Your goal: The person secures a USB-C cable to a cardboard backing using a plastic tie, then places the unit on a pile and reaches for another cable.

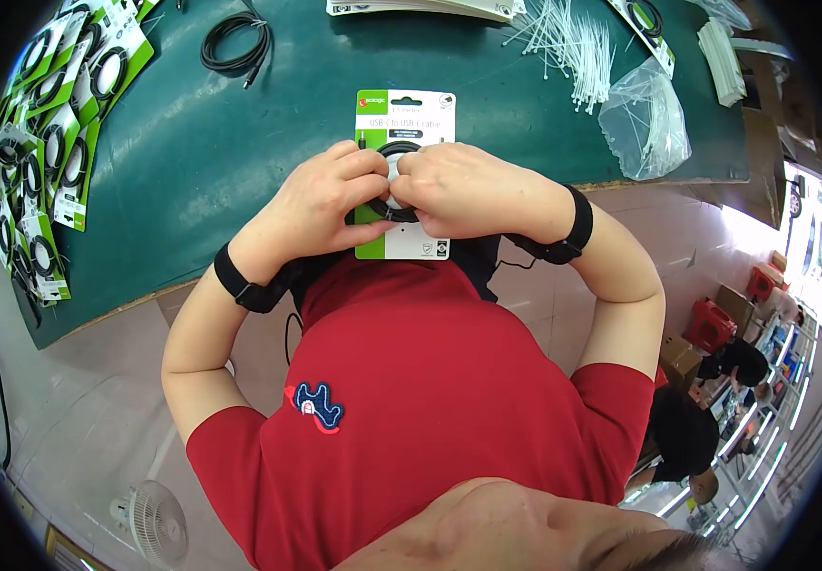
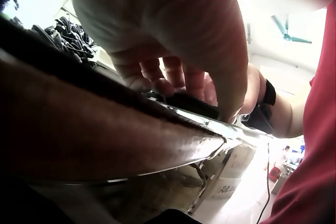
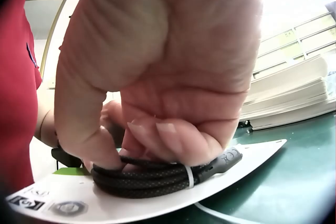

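Observation:
A black braided USB-C cable [image 3: 142,186], wound in a coil, lies on a white and green packaging card [image 1: 403,107]. My left hand [image 1: 335,195] pinches the coil's left side, its thumb low across the card. From the other side, my right hand [image 1: 473,190] grips the coil with curled fingers, thumb and fingertips inside the loop in the right wrist view. A white cable tie [image 3: 190,176] circles the strands near the thick plug, and a thin white tail [image 3: 220,214] shows below the card. The card's lower end reaches past the table's front edge.
Carded cables [image 1: 54,143] lie piled at the left of the green table [image 1: 178,205]. A loose coiled cable [image 1: 237,48] and a stack of cards [image 1: 420,8] lie at the back. White cable ties [image 1: 582,57] and a plastic bag [image 1: 644,124] are at right.

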{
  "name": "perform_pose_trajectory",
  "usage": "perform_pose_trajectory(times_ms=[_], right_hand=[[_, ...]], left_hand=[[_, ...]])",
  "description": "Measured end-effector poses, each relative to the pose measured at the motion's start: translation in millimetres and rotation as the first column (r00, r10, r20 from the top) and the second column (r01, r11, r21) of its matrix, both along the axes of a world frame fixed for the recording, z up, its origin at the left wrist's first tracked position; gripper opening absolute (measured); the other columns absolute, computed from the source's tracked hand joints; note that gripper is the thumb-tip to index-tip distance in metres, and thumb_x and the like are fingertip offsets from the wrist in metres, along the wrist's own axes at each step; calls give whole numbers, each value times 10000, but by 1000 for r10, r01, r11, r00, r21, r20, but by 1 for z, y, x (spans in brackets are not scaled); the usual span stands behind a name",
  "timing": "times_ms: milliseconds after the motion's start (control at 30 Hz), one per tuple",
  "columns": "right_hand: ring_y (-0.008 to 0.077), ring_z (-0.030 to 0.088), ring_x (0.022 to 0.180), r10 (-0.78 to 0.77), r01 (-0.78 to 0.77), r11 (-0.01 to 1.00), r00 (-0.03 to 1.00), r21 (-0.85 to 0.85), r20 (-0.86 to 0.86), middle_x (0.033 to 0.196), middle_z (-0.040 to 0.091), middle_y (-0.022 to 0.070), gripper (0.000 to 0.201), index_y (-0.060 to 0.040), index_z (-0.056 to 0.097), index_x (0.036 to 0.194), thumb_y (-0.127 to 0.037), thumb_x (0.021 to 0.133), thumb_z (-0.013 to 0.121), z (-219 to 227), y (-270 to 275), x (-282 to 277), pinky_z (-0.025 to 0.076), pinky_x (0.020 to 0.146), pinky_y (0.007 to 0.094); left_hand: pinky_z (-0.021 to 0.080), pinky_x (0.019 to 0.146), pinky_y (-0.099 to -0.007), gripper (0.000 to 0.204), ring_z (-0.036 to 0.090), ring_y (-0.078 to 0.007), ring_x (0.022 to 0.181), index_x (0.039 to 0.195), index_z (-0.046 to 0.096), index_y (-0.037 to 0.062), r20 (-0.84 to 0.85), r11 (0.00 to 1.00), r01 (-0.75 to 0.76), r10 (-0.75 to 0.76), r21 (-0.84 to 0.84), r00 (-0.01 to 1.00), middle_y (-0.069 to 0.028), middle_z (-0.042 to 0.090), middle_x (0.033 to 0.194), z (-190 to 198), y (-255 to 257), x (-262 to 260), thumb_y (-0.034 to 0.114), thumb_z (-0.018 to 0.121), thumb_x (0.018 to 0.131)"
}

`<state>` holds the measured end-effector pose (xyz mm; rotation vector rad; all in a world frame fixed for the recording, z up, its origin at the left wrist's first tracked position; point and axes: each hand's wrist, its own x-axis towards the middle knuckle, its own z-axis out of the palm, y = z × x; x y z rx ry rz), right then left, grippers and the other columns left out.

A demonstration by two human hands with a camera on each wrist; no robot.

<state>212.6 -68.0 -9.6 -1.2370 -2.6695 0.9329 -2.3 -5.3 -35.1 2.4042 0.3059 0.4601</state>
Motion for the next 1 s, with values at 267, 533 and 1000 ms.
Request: perform_pose_trajectory(times_ms=[267, 533, 1000], right_hand=[[310, 613, 824, -14, 17, 994, 1000, 112, -26, 894, 573, 128, 165, -8, 606, 911, -77, 778, 674, -1, -22, 8, 516, 712, 396], [318, 648, 793, -51, 57, 997, 993, 47, -105, 887, 596, 151, 162, 9, 576, 905, -62, 794, 670, 0, -19, 12, 537, 688, 417], [255, 615, 751, -77, 84, 969, 996, 231, -38, 912, 532, 93, 171, -48, 533, 891, -81, 805, 677, -6, -39, 14, 512, 623, 362]], left_hand=[[508, 750, -366, 300, 569, -262, 882, 873, 636, 83, 14, 999, 24, -23, -30, 1000, -39, 604, 972, -7, 4, 0, 212, 832, 686], [507, 742, -356, 282, 576, -253, 865, 870, 652, 82, 39, 999, 34, -33, -28, 999, -31, 618, 963, -10, 4, 1, 196, 833, 686], [531, 730, -356, 249, 607, -239, 851, 905, 697, 64, 113, 999, 47, -50, 27, 992, -41, 645, 988, -13, 4, -4, 127, 812, 694]])
